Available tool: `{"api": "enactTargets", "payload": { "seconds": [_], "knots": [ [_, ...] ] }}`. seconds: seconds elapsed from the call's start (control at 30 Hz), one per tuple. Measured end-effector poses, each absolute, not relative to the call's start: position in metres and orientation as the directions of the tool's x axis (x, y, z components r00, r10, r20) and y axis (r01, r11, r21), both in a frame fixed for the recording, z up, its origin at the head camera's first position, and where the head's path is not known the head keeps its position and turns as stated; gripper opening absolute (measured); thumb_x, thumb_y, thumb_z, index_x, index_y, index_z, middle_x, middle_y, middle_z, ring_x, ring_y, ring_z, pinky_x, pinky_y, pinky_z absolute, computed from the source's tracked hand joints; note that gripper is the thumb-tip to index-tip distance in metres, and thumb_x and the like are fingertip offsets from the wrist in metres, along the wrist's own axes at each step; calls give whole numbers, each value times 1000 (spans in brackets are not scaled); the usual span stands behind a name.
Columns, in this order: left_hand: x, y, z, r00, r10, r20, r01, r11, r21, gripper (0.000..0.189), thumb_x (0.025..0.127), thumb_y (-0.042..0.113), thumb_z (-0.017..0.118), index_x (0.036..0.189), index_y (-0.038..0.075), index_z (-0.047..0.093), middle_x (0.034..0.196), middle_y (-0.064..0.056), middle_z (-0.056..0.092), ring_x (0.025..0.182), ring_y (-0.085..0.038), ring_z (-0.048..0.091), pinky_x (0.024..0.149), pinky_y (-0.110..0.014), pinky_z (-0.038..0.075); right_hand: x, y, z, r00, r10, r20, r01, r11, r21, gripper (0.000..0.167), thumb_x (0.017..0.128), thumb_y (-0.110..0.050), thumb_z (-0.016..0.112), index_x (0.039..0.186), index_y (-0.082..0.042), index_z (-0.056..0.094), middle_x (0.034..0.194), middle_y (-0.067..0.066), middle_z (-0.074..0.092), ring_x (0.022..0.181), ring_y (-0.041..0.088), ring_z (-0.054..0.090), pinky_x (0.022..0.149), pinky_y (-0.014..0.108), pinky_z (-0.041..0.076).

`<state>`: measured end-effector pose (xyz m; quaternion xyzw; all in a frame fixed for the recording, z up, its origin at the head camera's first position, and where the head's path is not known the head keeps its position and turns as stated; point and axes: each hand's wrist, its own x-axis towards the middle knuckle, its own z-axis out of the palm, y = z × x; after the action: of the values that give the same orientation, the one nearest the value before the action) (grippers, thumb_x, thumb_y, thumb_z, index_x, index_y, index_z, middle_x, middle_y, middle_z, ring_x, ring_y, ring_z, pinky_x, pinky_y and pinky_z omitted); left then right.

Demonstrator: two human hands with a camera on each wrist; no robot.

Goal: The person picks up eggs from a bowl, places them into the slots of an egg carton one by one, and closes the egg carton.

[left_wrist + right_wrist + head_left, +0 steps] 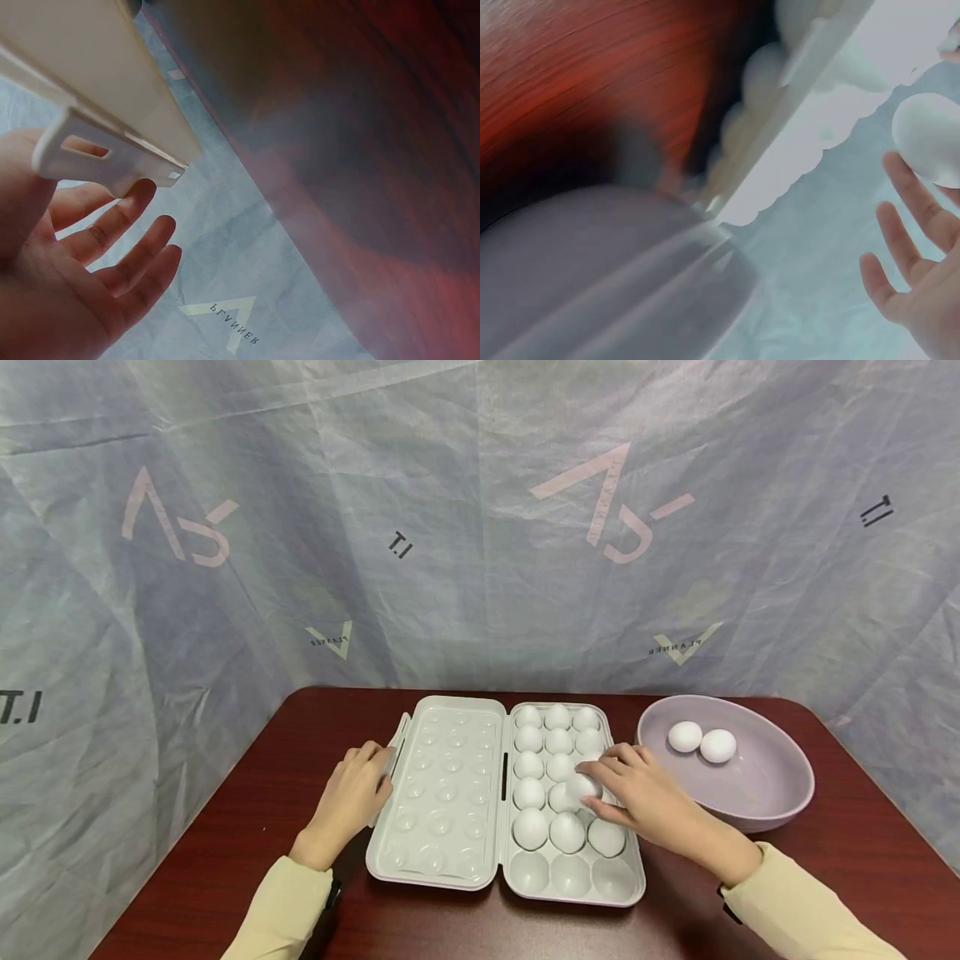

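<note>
A white plastic egg box lies unfolded, its dimpled lid (442, 768) on the left and its egg tray (570, 878) on the right. White eggs (530, 828) fill most cups, while the three nearest the front are bare. My right hand (651, 797) pinches an egg (583, 788) between thumb and fingers over the tray's right half, covering a cup or so there. In the right wrist view this egg (930, 139) sits at the fingertips. At the lid's left edge, my left hand (351, 793) grips the latch flap (112, 157) between thumb and fingers.
To the right of the tray stands an oval mauve bowl (776, 777) with two white eggs (701, 742) inside. Everything rests on a dark red wooden table (247, 827). Behind it hangs a grey printed cloth (465, 568).
</note>
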<state>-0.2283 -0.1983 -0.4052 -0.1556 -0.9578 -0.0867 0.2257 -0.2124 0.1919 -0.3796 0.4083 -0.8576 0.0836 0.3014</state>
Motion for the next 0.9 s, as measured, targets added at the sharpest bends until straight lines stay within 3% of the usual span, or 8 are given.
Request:
{"api": "enactTargets", "payload": {
  "seconds": [0.43, 0.9],
  "knots": [
    [-228, -198, -406, -856, 256, 450, 335, 936, 104, 37, 78, 6, 61, 114, 2, 62, 102, -11, 58, 91, -32, 54, 69, -42, 46, -196, 163, -379, -422, -742, 522, -844, 531, 73, 31, 87, -40, 54, 108, -18, 60, 102, -8, 58, 98, 14, 51, 80, 35, 39],
    [-227, -197, -405, -851, 258, 457, 338, 936, 101, 37, 78, 5, 62, 114, 1, 62, 101, -11, 58, 90, -33, 54, 70, -42, 46, -181, 145, -390, -357, -855, 376, -905, 416, 86, 31, 87, -31, 58, 114, -16, 58, 105, -8, 55, 103, 13, 46, 89, 34, 37]
  ]
}}
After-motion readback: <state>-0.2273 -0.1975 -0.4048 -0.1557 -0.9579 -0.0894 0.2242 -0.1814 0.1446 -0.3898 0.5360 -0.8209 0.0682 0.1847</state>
